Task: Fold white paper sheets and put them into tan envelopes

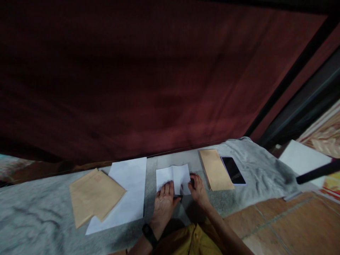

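Observation:
A creased white sheet of paper (182, 173) lies in front of me on the grey cloth, with a fold line down its middle. My left hand (164, 203) rests on its left half, palm down and fingers stretched out; a dark band is on that wrist. At the sheet's right edge, my right hand (198, 189) has its fingers curled in, thumb and forefinger at the paper. A dark patch shows between those fingers, and I cannot make out whether it is an object or shadow. Something small and dark peeks out under the sheet's near edge, beside my left thumb.
Brown envelopes (97, 193) overlap larger white paper (130, 187) on the left. To the right are another stack of brown envelopes (215, 170) and a phone (233, 170). Grey cloth (260, 170) covers the surface. A dark red curtain (159, 88) hangs behind; tiled floor (276, 223) lies at lower right.

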A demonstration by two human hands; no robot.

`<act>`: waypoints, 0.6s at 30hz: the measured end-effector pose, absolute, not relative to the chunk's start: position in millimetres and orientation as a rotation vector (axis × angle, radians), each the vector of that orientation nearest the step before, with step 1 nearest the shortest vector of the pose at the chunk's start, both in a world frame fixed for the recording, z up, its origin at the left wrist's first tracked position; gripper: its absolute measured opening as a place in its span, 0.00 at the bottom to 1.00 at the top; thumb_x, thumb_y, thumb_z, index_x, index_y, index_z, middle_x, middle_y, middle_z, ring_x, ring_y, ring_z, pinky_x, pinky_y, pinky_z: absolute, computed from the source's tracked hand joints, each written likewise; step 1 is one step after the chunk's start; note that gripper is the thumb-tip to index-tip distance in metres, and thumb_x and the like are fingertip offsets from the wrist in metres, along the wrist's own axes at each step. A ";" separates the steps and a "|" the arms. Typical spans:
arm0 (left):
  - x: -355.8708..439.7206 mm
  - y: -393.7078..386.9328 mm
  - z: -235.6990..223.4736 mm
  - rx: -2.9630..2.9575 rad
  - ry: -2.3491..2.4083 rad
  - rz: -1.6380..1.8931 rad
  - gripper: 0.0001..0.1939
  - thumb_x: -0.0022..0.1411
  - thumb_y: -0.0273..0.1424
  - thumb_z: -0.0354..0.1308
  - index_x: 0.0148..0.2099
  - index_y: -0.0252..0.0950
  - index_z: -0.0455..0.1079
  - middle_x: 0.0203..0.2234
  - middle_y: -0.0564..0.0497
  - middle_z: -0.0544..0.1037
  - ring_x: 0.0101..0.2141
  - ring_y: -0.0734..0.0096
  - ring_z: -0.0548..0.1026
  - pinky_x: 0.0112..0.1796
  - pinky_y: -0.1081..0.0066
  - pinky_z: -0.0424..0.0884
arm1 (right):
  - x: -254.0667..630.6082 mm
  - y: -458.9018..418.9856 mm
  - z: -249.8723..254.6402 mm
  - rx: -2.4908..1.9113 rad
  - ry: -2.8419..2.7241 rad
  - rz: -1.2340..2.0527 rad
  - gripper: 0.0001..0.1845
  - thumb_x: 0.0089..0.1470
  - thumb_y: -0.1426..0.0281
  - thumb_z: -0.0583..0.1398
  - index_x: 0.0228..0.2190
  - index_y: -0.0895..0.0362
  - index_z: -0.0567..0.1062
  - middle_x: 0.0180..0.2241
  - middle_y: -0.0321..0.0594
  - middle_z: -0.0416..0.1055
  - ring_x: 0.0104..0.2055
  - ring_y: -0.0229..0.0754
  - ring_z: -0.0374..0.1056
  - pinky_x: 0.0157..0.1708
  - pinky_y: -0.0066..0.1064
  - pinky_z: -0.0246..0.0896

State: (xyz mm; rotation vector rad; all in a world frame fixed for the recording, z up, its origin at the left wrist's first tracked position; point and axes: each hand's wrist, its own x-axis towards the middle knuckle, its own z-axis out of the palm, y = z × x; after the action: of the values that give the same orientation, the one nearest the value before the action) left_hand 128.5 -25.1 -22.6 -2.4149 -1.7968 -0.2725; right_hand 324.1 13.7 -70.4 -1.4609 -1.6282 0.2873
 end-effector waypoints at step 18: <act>150.1 -3.0 -6.2 -2.475 -1.940 -0.221 0.20 0.65 0.21 0.51 0.57 0.34 0.70 0.43 0.41 0.78 0.45 0.58 0.78 0.41 0.66 0.76 | 285.6 17.2 -28.5 -1.136 -1.262 1.065 0.20 0.63 0.52 0.56 0.49 0.48 0.76 0.45 0.42 0.81 0.47 0.50 0.78 0.47 0.45 0.76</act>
State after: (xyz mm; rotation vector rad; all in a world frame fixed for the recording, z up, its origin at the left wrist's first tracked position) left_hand 150.1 -3.0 -6.2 -2.4748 -1.9400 -0.2206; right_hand 285.6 17.2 -28.5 -1.1364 -1.2618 1.0655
